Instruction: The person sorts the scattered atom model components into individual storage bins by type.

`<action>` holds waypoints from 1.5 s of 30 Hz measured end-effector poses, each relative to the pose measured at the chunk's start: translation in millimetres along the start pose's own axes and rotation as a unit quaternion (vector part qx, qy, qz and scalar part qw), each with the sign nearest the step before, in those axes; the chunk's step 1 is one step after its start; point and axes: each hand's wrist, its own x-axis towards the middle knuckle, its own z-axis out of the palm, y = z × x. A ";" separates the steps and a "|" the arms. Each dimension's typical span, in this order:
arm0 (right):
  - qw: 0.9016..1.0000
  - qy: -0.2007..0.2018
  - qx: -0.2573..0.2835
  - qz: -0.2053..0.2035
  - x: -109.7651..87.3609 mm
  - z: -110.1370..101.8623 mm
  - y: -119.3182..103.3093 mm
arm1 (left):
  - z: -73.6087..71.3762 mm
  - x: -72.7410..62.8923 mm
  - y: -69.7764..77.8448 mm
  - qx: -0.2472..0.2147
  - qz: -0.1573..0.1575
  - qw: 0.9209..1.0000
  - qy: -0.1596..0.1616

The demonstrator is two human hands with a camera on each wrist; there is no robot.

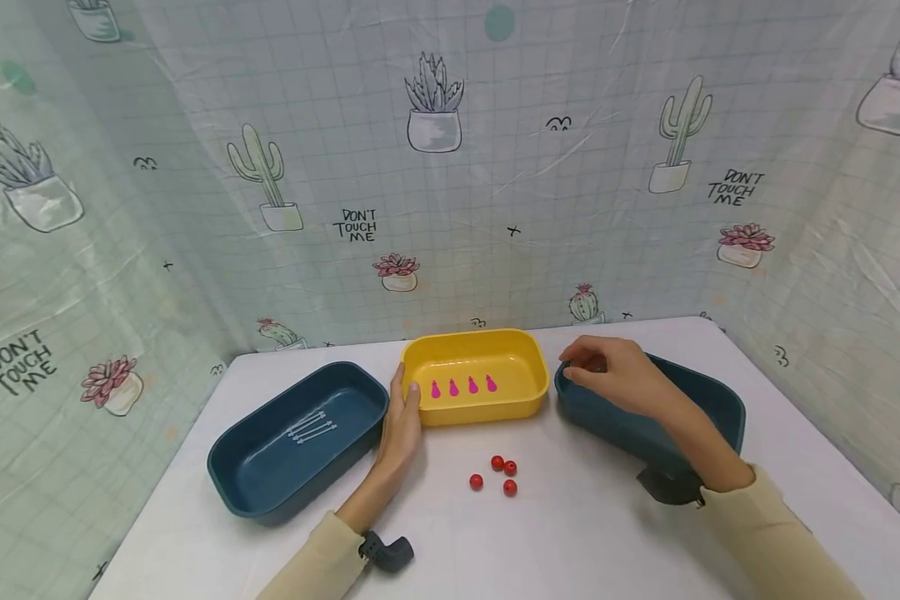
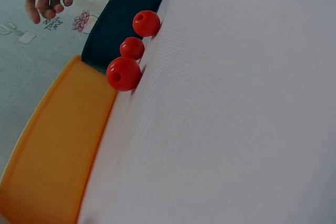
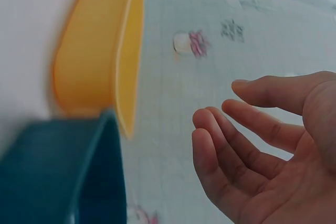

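Observation:
My left hand (image 1: 401, 425) holds the left end of a yellow tray (image 1: 480, 410), its thumb at the rim and its fingers along the outer side. Several small pink pear-shaped pieces (image 1: 453, 387) lie in a row in that tray. Over the near-left rim of the right dark blue tray (image 1: 720, 408), my right hand (image 1: 615, 375) hovers with loosely bent fingers. Thumb and fingertips stand apart with nothing between them in the right wrist view, where the hand (image 3: 262, 156) is raised above the tray's rim.
Several red beads (image 1: 510, 468) with holes lie on the white table (image 1: 555, 542) in front of the yellow tray. At left, another dark blue tray (image 1: 270, 479) holds several thin pale bars (image 1: 311, 427). A patterned cloth (image 1: 510, 183) hangs behind and at both sides.

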 end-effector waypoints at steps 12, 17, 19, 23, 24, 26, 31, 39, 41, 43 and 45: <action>0.995 0.088 0.047 0.024 -42.1 -61.0 67.6 | -7.7 -21.5 5.0 0.038 -0.012 0.999 -0.027; 0.990 0.120 0.068 0.041 -51.5 -74.8 102.2 | -13.3 -36.1 5.7 0.062 -0.026 0.996 -0.061; 0.988 0.132 0.064 0.052 -54.7 -77.3 114.1 | -14.8 -41.4 6.0 0.071 -0.027 0.995 -0.070; 0.985 0.146 0.033 0.092 -60.0 -77.8 133.8 | -16.5 -50.3 8.4 0.073 -0.022 0.994 -0.075; 0.984 0.146 0.028 0.097 -61.1 -76.8 139.4 | -16.6 -52.1 9.1 0.069 -0.019 0.995 -0.074; 0.984 0.141 0.028 0.109 -64.0 -73.9 151.0 | -16.4 -55.1 11.0 0.061 -0.015 0.996 -0.070; 0.984 0.105 0.064 0.131 -70.6 -63.1 181.6 | -16.0 -60.2 14.1 0.056 -0.021 0.997 -0.054; 0.979 0.045 0.145 0.139 -70.0 -47.1 198.8 | -15.4 -65.6 14.5 0.109 0.011 0.993 -0.051; 0.977 0.037 0.161 0.139 -69.6 -45.8 200.0 | -15.0 -64.8 14.7 0.104 0.023 0.990 -0.088; 0.975 0.027 0.169 0.140 -69.9 -45.4 201.6 | -14.2 -63.1 13.8 0.094 0.028 0.986 -0.139; 0.973 0.019 0.182 0.141 -70.6 -45.0 202.9 | -14.0 -60.7 12.0 0.088 0.035 0.978 -0.187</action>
